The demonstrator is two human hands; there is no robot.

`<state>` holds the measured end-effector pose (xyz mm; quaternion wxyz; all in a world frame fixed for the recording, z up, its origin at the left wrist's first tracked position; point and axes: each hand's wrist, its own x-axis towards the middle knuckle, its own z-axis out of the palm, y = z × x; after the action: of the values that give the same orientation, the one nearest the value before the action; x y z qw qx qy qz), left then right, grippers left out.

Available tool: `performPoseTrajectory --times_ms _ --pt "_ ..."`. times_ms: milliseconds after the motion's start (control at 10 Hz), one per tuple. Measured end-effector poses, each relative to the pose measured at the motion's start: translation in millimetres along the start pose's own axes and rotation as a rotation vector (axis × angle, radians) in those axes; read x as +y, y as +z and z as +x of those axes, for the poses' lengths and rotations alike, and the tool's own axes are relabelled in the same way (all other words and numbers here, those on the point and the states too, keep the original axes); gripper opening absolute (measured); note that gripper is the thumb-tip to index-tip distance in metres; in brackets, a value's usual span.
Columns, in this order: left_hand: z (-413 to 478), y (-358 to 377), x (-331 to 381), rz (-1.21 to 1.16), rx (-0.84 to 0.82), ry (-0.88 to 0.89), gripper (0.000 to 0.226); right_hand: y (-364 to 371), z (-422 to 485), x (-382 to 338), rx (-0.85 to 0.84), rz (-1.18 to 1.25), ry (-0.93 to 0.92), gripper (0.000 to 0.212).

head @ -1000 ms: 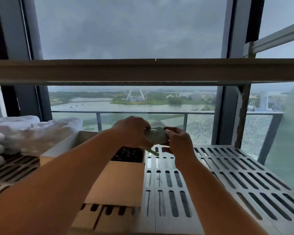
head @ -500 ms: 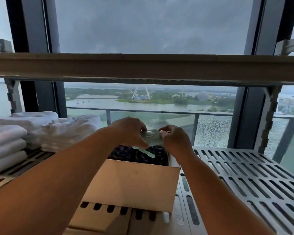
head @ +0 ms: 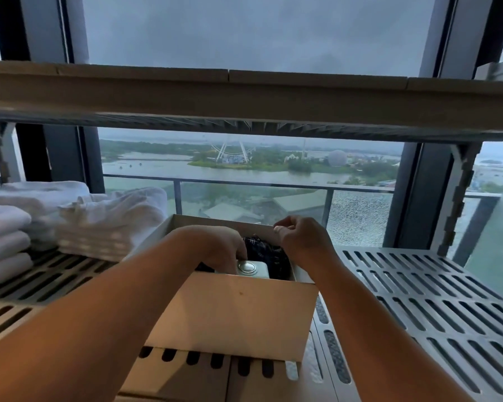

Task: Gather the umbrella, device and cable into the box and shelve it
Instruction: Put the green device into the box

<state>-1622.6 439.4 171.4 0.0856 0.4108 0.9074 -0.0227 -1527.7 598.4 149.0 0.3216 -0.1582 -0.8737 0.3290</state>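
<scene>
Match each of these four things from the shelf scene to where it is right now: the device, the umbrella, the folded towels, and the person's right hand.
Things:
1. device
2. umbrella
3. folded towels
4. right hand

Places:
A. stacked on the slatted shelf, left of the box
B. raised over the box's right side, holding nothing visible
C. dark fabric lying inside the box, behind the pale item
D. inside the box, under the left hand's fingers

Pairs: 1-D, 2-C, 3-A, 4-B
</scene>
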Motion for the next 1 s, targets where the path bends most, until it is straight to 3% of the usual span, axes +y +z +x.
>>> performPoseTrajectory --times_ms 200,300,400,600,700,800,900,1000 --pt "-11 3 -5 -0.065 0.013 -0.022 0.065 -4 0 8 0.024 0.122 0.013 0.016" --pt "-21 2 -14 -0.238 0.163 -0.009 0.056 -6 -3 17 0.031 0.225 0.027 0.020" --pt "-34 1 -22 -0.278 0.450 -0.026 0.034 -6 -6 26 0.095 0.436 0.165 0.025" --pt "-58 31 -14 -0.171 0.975 -0.087 0.043 7 -39 37 0.098 0.858 0.530 0.037" --pt "-70 46 -7 -0.059 1.124 -0.099 0.038 10 -46 41 0.074 0.978 0.552 0.035" --pt "-82 53 -12 0.049 1.203 -0.188 0.048 15 -57 52 0.036 1.051 0.522 0.037" --pt "-90 65 -21 0.123 1.229 -0.396 0.056 19 -67 56 0.065 0.970 0.534 0.037" --pt "-97 83 -24 -0.008 1.247 -0.421 0.061 26 -81 55 0.136 0.897 0.607 0.046"
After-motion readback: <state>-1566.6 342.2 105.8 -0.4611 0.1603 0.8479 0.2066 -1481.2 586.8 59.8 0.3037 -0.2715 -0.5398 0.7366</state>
